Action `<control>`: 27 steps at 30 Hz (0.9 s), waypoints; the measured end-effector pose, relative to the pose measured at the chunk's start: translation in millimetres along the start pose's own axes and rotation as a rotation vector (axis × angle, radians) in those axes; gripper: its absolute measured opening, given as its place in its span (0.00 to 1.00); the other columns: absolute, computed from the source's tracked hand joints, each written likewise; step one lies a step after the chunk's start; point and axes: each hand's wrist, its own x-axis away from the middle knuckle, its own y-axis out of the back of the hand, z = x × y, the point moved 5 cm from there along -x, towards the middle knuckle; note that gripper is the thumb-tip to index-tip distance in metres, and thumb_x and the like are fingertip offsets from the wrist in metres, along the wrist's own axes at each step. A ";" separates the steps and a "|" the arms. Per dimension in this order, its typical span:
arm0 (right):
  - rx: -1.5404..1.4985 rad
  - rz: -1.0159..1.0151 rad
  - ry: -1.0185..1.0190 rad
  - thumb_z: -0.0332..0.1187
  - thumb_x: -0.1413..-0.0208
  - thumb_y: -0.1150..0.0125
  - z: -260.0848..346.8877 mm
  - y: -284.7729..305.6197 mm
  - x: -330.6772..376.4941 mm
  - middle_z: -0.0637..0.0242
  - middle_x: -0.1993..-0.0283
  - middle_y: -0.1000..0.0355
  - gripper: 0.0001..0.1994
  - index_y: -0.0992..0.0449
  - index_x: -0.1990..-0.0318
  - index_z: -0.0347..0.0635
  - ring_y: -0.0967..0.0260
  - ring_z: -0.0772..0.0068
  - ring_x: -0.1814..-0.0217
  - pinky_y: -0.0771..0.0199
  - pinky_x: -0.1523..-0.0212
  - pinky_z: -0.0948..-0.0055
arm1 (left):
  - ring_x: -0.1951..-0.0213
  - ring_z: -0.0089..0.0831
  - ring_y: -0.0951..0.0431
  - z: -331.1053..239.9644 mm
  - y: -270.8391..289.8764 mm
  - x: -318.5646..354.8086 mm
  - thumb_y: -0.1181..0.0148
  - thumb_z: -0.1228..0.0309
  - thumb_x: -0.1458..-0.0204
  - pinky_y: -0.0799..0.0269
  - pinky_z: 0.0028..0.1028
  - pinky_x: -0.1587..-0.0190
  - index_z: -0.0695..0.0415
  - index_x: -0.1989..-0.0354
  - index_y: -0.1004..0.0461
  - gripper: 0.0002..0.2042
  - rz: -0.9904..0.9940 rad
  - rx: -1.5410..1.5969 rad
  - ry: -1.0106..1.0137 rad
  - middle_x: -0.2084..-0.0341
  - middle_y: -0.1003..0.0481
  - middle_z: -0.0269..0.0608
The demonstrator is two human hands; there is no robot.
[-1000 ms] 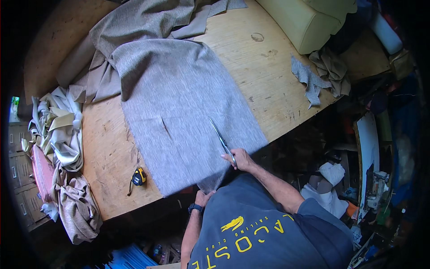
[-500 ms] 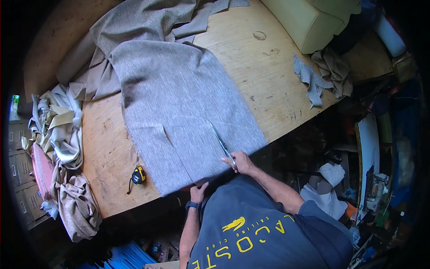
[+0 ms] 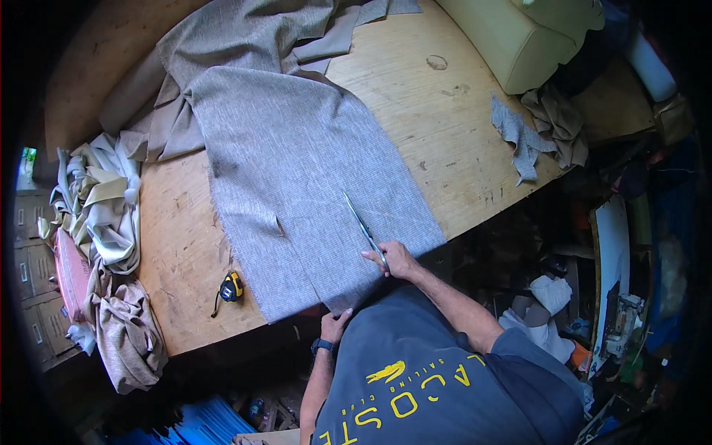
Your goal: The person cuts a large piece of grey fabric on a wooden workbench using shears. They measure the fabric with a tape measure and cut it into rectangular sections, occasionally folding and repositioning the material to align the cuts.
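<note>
A length of grey woven fabric [image 3: 319, 163] lies over the front part of the table. A cut runs up into it from the front edge, with a small lifted fold at its far end. My left hand [image 3: 335, 326] is closed on the fabric's front edge beside the cut, at the table's edge. My right hand [image 3: 397, 259] grips a pair of long metal scissors [image 3: 361, 222] by the handles. Their blades lie over the fabric, right of the cut, and point away from me; they look nearly together.
A black and yellow tape measure [image 3: 231, 287] sits left of the fabric on the wooden table [image 3: 185, 245]. Crumpled cloth scraps [image 3: 107, 215] hang over the left end. More fabric [image 3: 237, 37] is heaped behind. A pale green upholstered piece [image 3: 523, 44] and a grey offcut [image 3: 515, 137] lie far right.
My left hand has shifted slightly right and toward me with the fabric edge. The scissors have moved slightly away from me, and the fold at the cut's end looks smaller.
</note>
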 end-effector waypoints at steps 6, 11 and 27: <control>-0.008 -0.002 0.062 0.60 0.45 0.38 28.5 6.6 -25.6 0.65 0.84 0.31 0.29 0.27 0.78 0.38 0.30 0.74 0.81 0.31 0.76 0.67 | 0.61 0.26 0.20 13.3 -3.2 -5.4 0.32 0.60 0.47 0.27 0.28 0.53 0.65 0.60 0.18 0.17 -0.002 0.076 0.005 0.63 0.17 0.42; 0.069 -0.049 0.104 0.63 0.46 0.40 9.7 13.4 -41.8 0.62 0.85 0.30 0.31 0.25 0.77 0.38 0.29 0.70 0.81 0.30 0.74 0.65 | 0.58 0.39 0.18 21.9 1.9 -17.7 0.35 0.51 0.48 0.26 0.35 0.53 0.65 0.56 0.21 0.26 0.123 -0.207 -0.170 0.63 0.19 0.52; 0.614 -0.863 0.155 0.31 0.54 0.35 -31.4 126.8 26.2 0.49 0.60 0.26 0.16 0.29 0.57 0.39 0.29 0.44 0.54 0.30 0.52 0.49 | 0.43 0.53 0.35 -110.9 197.9 3.2 0.31 0.64 0.54 0.38 0.51 0.42 0.49 0.35 0.38 0.35 -1.315 -0.586 -0.248 0.47 0.38 0.53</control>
